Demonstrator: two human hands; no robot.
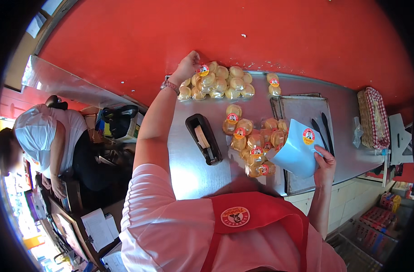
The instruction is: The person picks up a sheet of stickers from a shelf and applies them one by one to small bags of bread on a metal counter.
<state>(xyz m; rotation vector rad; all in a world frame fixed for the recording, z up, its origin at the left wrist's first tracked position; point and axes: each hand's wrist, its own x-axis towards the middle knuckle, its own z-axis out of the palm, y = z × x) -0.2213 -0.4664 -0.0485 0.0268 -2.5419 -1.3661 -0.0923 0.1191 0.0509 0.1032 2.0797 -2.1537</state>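
My left hand (190, 62) reaches to the back of the metal table, at the left end of a stack of small round buns in clear bags (221, 82). Its fingers are curled beside a bag with a round sticker; whether they grip it is not plain. In my right hand (324, 163) is a glossy light-blue sheet (295, 149), bent, with a round red, white and yellow sticker on it, pinched at its edge. Left of the sheet lies a heap of bagged buns (252, 142), several with the same sticker. A black tape dispenser (203, 138) stands between my left arm and this heap.
Baking trays (303, 105) lie on the right of the table (349, 119), with black tongs (324, 131) on top. Another stickered bag of buns (274, 85) sits near the red wall (227, 30). A cloth-lined wicker basket (368, 117) is far right. Another person (54, 136) bends at left.
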